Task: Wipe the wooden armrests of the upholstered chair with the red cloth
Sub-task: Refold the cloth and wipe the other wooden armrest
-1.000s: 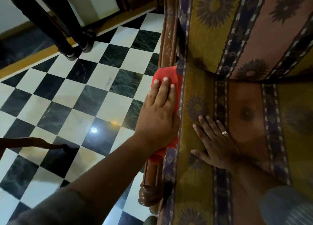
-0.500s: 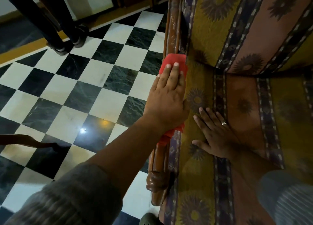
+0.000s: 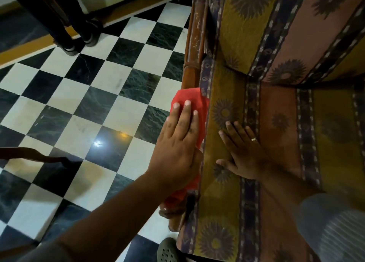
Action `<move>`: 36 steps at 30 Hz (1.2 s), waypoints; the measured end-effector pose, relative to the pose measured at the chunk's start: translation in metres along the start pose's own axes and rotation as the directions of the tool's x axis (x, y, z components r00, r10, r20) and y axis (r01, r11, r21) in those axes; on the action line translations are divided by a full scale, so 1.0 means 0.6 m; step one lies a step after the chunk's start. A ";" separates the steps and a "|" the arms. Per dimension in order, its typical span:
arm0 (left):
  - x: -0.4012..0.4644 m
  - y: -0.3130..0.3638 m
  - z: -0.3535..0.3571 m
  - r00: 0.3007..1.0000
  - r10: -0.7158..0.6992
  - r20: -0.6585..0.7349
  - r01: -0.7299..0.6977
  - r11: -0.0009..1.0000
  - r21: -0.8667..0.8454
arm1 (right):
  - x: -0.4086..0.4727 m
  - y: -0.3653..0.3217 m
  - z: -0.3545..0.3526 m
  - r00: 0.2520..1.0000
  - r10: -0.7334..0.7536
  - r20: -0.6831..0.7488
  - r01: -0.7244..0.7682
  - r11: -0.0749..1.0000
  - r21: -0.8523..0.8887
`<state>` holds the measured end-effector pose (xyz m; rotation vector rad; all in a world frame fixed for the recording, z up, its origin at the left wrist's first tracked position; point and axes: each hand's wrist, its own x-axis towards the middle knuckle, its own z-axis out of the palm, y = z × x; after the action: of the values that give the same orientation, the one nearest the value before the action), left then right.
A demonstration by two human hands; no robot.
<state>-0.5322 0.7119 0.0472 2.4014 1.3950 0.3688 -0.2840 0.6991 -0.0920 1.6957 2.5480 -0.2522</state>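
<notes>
My left hand point(image 3: 178, 143) lies flat on the red cloth point(image 3: 189, 98), pressing it onto the chair's left wooden armrest point(image 3: 194, 44). The cloth covers the middle of the armrest, and a fold of it shows under my wrist near the armrest's rounded front knob point(image 3: 167, 212). Bare carved wood runs from the cloth's far edge to the backrest. My right hand point(image 3: 245, 153) rests flat, fingers spread, on the patterned seat cushion point(image 3: 276, 113) beside the armrest. It wears a ring and holds nothing.
A black-and-white checkered floor point(image 3: 94, 108) spreads out to the left of the chair. Dark furniture legs point(image 3: 65, 31) stand at the top left. A thin dark curved bar point(image 3: 33, 157) juts in from the left edge. A grey shoe point(image 3: 167, 251) shows by the chair's front corner.
My left hand first slid the cloth up the armrest toward the backrest, then pulled it back toward the front knob. My right hand has stayed flat on the seat.
</notes>
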 end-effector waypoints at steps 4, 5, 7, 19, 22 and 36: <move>0.022 -0.006 0.001 1.000 -0.001 0.030 0.000 0.999 0.048 | 0.083 0.042 -0.028 0.992 -0.124 -0.022 0.125 0.992 0.020; 0.022 -0.009 0.002 1.000 -0.003 0.028 0.001 0.999 0.050 | 0.108 0.051 -0.033 0.991 -0.132 -0.034 0.132 0.991 0.000; 0.019 -0.010 0.003 1.000 -0.006 0.016 0.005 0.999 0.041 | 0.145 0.065 -0.030 0.984 -0.152 -0.098 0.150 0.988 -0.027; -0.012 0.010 0.002 0.994 -0.042 0.097 0.028 0.989 0.147 | 0.148 0.071 0.001 0.965 -0.145 -0.219 0.158 0.986 0.047; 0.024 -0.005 -0.001 0.992 0.029 0.122 -0.055 0.975 0.214 | 0.145 0.067 -0.008 0.981 -0.122 -0.151 0.132 0.990 0.052; 0.287 -0.067 -0.036 0.983 -0.005 0.183 -0.054 0.948 0.315 | 0.145 0.066 -0.006 0.995 -0.077 -0.057 0.078 0.997 0.005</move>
<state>-0.4887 0.8842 0.0596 2.6290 1.4334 -0.0801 -0.2812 0.7935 -0.1053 1.6317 2.6603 -0.2206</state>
